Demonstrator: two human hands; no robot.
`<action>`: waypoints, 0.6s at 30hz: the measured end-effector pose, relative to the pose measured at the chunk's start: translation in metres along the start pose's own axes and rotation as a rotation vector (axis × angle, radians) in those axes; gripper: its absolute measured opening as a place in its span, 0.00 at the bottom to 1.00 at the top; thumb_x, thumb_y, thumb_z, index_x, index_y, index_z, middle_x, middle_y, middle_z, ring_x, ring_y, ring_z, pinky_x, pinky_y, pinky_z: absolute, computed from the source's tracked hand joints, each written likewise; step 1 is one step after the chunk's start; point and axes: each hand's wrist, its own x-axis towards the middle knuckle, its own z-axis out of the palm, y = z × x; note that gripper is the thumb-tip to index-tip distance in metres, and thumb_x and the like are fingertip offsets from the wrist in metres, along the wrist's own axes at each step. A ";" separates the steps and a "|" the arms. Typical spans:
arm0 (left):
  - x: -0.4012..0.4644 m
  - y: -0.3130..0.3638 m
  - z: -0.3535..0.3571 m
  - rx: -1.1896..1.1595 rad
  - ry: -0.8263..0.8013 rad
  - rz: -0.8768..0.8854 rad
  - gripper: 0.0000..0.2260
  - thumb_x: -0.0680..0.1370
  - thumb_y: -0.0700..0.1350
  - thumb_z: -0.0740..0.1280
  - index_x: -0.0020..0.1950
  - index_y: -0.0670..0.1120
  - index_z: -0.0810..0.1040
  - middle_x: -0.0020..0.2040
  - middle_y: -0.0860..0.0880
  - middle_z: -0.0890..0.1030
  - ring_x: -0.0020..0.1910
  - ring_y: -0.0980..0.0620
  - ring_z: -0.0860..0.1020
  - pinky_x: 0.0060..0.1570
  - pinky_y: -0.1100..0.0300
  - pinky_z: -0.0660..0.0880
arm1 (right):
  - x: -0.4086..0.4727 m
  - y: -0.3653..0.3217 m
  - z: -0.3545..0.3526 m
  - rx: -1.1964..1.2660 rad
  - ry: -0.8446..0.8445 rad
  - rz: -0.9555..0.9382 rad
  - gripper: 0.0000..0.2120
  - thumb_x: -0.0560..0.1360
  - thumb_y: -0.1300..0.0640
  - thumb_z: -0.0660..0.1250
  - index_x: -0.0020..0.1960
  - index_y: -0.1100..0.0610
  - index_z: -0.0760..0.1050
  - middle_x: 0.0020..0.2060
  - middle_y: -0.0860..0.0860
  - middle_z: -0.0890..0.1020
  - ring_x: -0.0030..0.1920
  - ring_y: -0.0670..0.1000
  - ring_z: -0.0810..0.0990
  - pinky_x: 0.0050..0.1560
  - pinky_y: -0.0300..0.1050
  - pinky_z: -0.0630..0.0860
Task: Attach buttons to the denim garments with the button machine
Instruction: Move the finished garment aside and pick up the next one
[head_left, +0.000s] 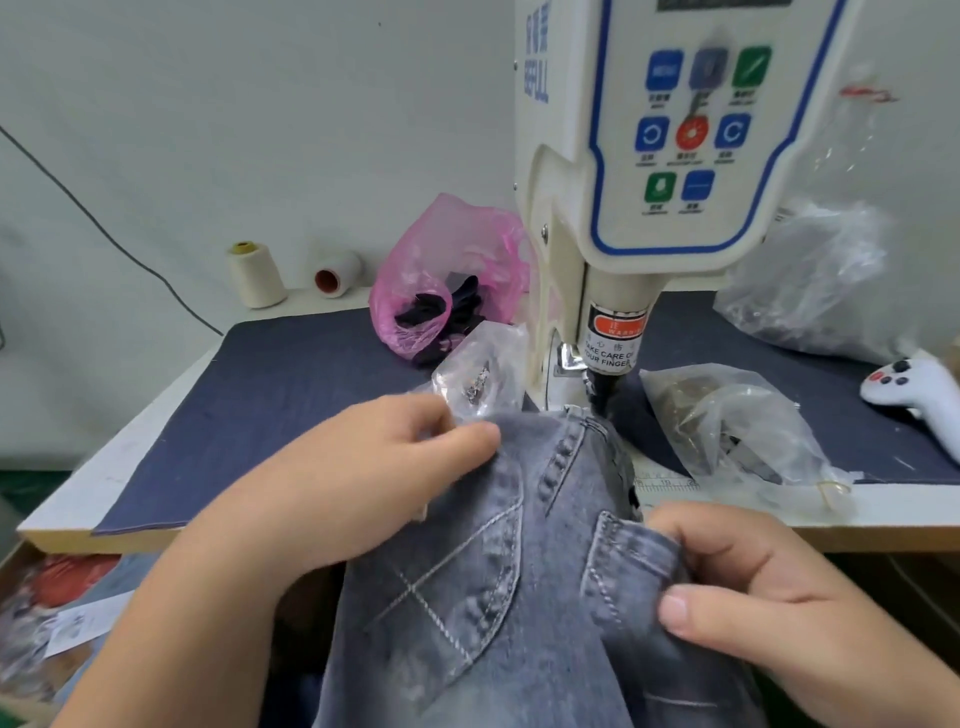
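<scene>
The button machine (670, 171) fills the upper centre-right of the frame, standing on the counter (260, 395). Its side reads "BEFULL"; the label above the punch reads "TAKE CARE OF YOUR FINGER". The grey denim jeans (498, 597) occupy the lower centre, waistband reaching up to the punch. The left hand (374, 467), centre-left, pinches the jeans' upper left edge between thumb and curled fingers. The right hand (753, 587), lower right, grips a folded waistband section with thumb on top. A pink plastic bag (447, 270) lies left of the machine; clear bags (737, 421) of small metal parts lie beside the punch. A white handheld controller (919, 389) rests at the right edge. Two thread cones (257, 275) stand in the upper left.
</scene>
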 end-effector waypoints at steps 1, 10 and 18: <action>-0.001 -0.002 0.002 0.153 0.017 -0.031 0.28 0.60 0.77 0.56 0.43 0.57 0.75 0.32 0.58 0.78 0.32 0.61 0.76 0.43 0.53 0.77 | -0.001 -0.003 -0.003 -0.007 0.004 -0.002 0.05 0.68 0.55 0.71 0.40 0.57 0.80 0.31 0.56 0.74 0.33 0.53 0.70 0.34 0.44 0.64; -0.015 0.016 0.043 -0.172 -0.037 0.841 0.14 0.72 0.47 0.71 0.57 0.51 0.79 0.56 0.56 0.80 0.61 0.52 0.78 0.60 0.60 0.72 | 0.011 -0.034 0.001 -0.219 -0.212 -0.061 0.06 0.70 0.58 0.67 0.38 0.50 0.80 0.32 0.55 0.73 0.33 0.55 0.70 0.36 0.47 0.62; -0.009 0.009 0.046 -0.058 -0.147 0.601 0.12 0.76 0.55 0.72 0.35 0.59 0.74 0.32 0.56 0.75 0.31 0.60 0.72 0.31 0.62 0.65 | 0.002 -0.018 -0.014 -0.541 0.085 -0.113 0.11 0.69 0.47 0.69 0.47 0.50 0.83 0.36 0.54 0.83 0.36 0.55 0.82 0.37 0.44 0.76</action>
